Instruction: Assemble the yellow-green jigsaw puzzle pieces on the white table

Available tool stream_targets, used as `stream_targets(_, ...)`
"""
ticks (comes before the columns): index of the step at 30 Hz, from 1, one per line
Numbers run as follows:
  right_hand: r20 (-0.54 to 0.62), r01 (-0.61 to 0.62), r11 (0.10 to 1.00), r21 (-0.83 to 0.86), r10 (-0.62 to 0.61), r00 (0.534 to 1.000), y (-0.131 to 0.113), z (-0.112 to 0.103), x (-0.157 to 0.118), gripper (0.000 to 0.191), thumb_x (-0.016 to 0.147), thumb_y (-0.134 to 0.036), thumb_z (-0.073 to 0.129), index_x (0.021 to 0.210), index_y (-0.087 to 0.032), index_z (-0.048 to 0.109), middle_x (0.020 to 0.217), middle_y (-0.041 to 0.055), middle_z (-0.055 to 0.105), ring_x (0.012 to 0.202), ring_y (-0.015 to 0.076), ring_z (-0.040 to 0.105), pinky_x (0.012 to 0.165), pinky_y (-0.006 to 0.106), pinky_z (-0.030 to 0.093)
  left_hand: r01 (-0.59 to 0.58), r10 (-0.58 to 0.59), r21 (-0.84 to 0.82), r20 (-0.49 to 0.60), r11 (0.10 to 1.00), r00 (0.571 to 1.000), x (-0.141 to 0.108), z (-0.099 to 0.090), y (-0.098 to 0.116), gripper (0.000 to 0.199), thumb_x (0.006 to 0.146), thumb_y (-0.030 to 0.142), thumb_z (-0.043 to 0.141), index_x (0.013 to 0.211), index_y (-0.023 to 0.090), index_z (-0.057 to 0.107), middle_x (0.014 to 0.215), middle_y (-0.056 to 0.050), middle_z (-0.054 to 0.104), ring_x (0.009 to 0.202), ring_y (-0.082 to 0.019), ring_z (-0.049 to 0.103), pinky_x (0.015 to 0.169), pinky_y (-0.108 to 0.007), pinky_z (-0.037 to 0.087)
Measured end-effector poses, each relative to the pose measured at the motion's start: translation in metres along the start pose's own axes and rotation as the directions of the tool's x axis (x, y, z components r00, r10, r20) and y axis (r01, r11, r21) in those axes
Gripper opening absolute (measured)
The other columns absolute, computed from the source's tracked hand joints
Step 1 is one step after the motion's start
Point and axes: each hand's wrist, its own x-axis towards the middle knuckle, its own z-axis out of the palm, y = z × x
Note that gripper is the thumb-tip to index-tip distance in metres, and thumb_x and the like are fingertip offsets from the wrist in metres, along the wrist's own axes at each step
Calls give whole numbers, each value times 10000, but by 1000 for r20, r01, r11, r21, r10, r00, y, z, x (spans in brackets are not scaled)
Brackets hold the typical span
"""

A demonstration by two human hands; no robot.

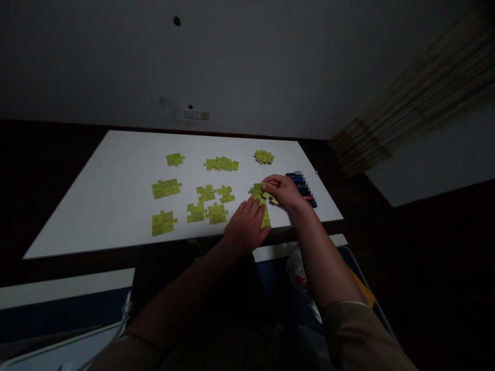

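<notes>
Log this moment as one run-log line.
left hand: touching green puzzle pieces | right hand: holding green puzzle piece | nearby: more puzzle pieces, white table, dark stack

And here we're looking at what seems a plain room at home: a white table (96, 206) set by a pale wall (116, 62), with a wall socket plate (197, 114) and a draped curtain (410, 98) off the right corner.

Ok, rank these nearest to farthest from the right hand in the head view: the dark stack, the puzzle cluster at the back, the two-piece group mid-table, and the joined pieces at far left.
1. Dark stack: immediately right of the right hand.
2. Puzzle cluster: ahead, toward the back.
3. Two-piece group: left, mid-table.
4. Joined pieces: far left.
</notes>
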Motion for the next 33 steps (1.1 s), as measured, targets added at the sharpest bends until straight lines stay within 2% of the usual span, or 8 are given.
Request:
stream_targets(4,-2,82,996,-38,-82,997,5,-5,-8,269,724,-485,956,871,-296,834,906,34,867,844,259,783,791,424,675,-1,1,6,1,1000,1000,0,-1,0,685,1194,492,580,1697,29,630,1788,-354,614,1764,-496,515,1454,-635,427)
stream_targets(7,-45,108,992,-63,-111,993,12,-5,-11,200,747,-433,961,849,-303,849,971,60,905,934,300,807,906,481,685,1,-1,19,0,1000,1000,-1,-1,1,690,1195,497,578,1685,14,636,1784,-357,615,1765,-488,514,1462,-612,415)
stream_targets(11,-144,105,994,-17,-106,984,17,0,-10,183,741,-386,972,839,-275,865,956,101,912,918,323,819,897,491,678,3,-2,52,-17,999,1000,-1,3,2,699,1186,516,611,1684,27,654,1790,-340,622,1758,-472,525,1453,-594,432)
stream_targets(17,-73,181,982,-48,-184,980,20,-2,-18,273,742,-505,1061,797,-308,881,962,114,920,976,380,875,936,527,715,35,-31,114,-41,993,999,1,8,3,696,1175,554,650,1656,53,695,1762,-267,679,1725,-444,574,1448,-546,429)
stream_targets(21,-115,200,977,-77,-208,971,28,-2,-20,329,760,-595,1041,825,-322,870,958,108,915,986,383,868,926,531,708,27,-22,115,-49,993,999,2,7,3,691,1179,561,646,1638,50,709,1747,-266,694,1716,-437,584,1443,-536,429)
stream_targets(24,-170,159,987,-23,-161,972,26,-5,-8,375,730,-602,1040,887,-313,860,941,93,904,931,347,839,848,500,699,29,-24,111,-45,993,999,2,7,3,689,1188,562,628,1647,55,705,1742,-269,698,1711,-427,589,1430,-543,443)
stream_targets(28,-186,88,995,43,-79,979,11,-12,24,478,683,-622,1063,964,-311,832,853,34,851,835,294,816,757,455,694,25,-19,120,-55,992,998,1,8,2,684,1187,558,629,1656,66,702,1751,-267,691,1711,-428,589,1411,-551,465)
stream_targets(33,-235,21,995,-97,-44,971,-2,-11,56,429,670,-546,1072,885,-282,811,796,49,830,798,290,807,760,446,699,14,-7,140,-55,990,998,1,9,1,691,1191,560,630,1649,49,708,1754,-267,689,1706,-431,597,1425,-544,460)
